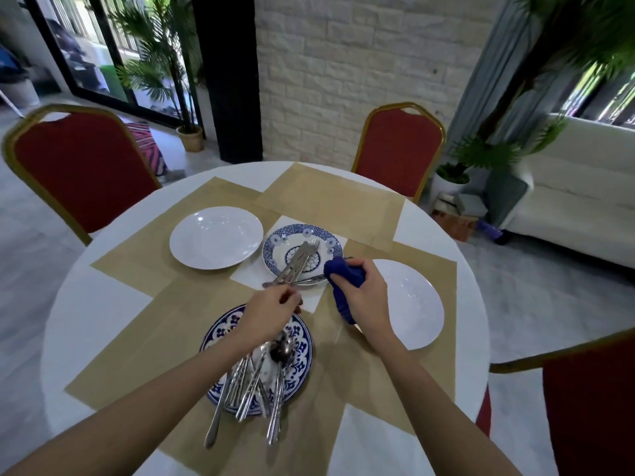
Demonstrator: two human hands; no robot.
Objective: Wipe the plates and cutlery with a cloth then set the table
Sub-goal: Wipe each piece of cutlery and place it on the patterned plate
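A: Grips?
B: Left grip (pixel 271 314) pinches the handle end of one cutlery piece (pixel 305 280), fingers curled. Right grip (pixel 362 297) is clenched round the blue cloth (pixel 343 274), which is bunched over the piece's other end.
A: Fork or spoon?
B: Can't tell, the head is hidden in the cloth. The piece lies about level between the two hands, at the near rim of the middle plate (pixel 275 242). Touching it or not, can't tell.
A: Other cutlery?
B: Loose pile (pixel 254 376) on the near plate (pixel 300 345), handles sticking out over the rim toward the person. A few forks (pixel 302 255) lie on the middle plate. Two white plates: left plate (pixel 216 237), and right plate (pixel 415 304) partly behind the right wrist. All on the round worktop (pixel 96 304) with tan mats (pixel 178 324).
A: Handling?
B: The piece looks like thin metal: stiff, light, probably slick. Best held at the handle end, as now, with the cloth drawn along the shaft. The cloth is soft and can be grabbed anywhere. The plates look ceramic, so heavier and breakable; take them by the rim with support underneath.
A: Risk?
B: The pile overhangs. Pulling one piece could drag others off, so lift from the top by a free handle.
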